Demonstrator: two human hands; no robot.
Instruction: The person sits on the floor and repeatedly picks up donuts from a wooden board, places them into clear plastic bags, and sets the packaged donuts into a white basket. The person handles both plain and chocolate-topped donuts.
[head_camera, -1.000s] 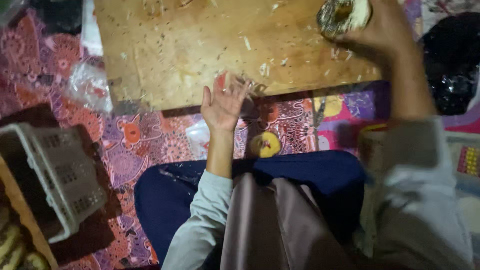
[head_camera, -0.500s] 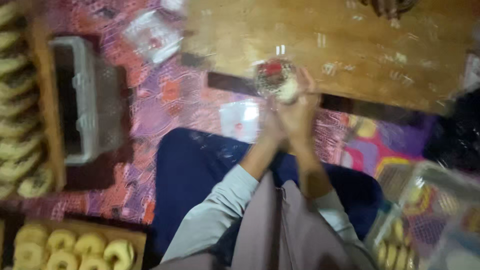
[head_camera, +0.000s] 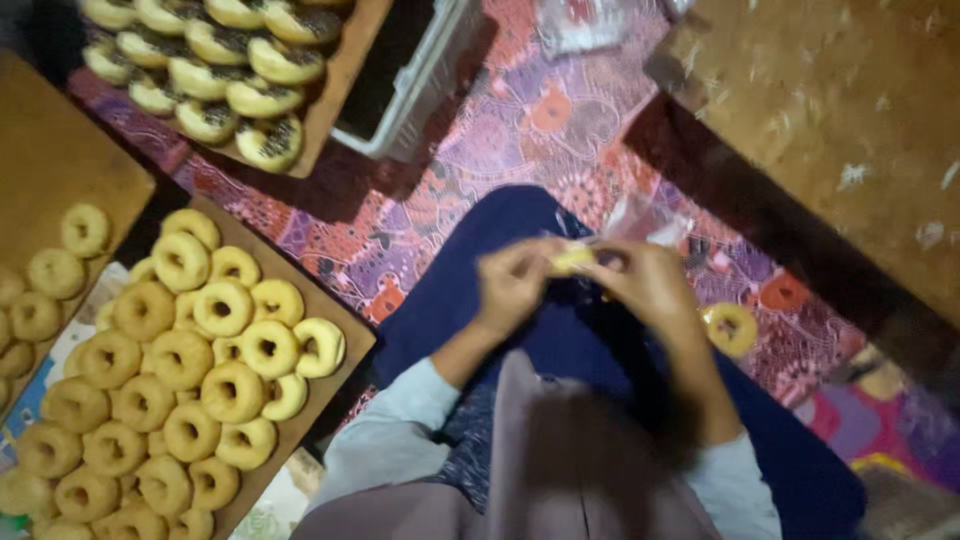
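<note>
Pinching a small pale yellow lump (head_camera: 572, 259) between left hand (head_camera: 515, 282) and right hand (head_camera: 650, 285), above the dark blue lap; motion blur hides its shape. Clear plastic wrap (head_camera: 640, 222) behind, edges indistinct.

My left hand (head_camera: 515, 283) and right hand (head_camera: 650, 285) meet in front of my chest, above my lap, fingertips drawn in toward each other and nearly touching. Both sets of fingers are curled and pinched shut, blurred. My forearms angle up and inward from my elbows, the grey sleeves pushed back to mid-forearm, wrists bare and slightly bent.
</note>
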